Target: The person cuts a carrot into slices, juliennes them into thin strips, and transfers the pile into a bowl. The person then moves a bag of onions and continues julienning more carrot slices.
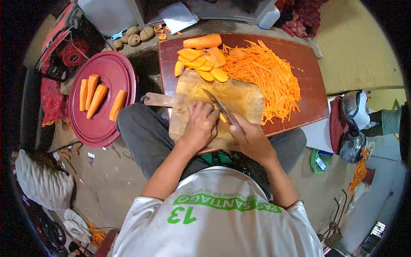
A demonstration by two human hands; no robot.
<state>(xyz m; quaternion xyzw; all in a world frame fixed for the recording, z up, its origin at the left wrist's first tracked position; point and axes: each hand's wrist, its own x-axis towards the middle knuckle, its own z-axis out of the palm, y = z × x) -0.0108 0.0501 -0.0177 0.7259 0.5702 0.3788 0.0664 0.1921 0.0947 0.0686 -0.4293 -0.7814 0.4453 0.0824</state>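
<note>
A wooden cutting board (239, 96) with a handle lies in front of me on a reddish-brown board. My right hand (253, 140) is closed around the handle of a knife (219, 103), its blade pointing away and to the left over the cutting board. My left hand (199, 123) presses down on the board left of the blade, its fingers curled over carrot that is mostly hidden. A small bit of cut carrot (222, 118) shows beside the blade. Just beyond the cutting board are carrot slices (198, 62), and a heap of carrot strips (265, 79) lies to the right.
The reddish-brown board (306, 64) spans my lap. A thick carrot piece (202, 41) rests at its far edge. On the left, a round red lid (124, 70) carries several peeled carrots (97, 100). Behind it are potatoes (134, 40) and a blue-handled peeler (118, 34).
</note>
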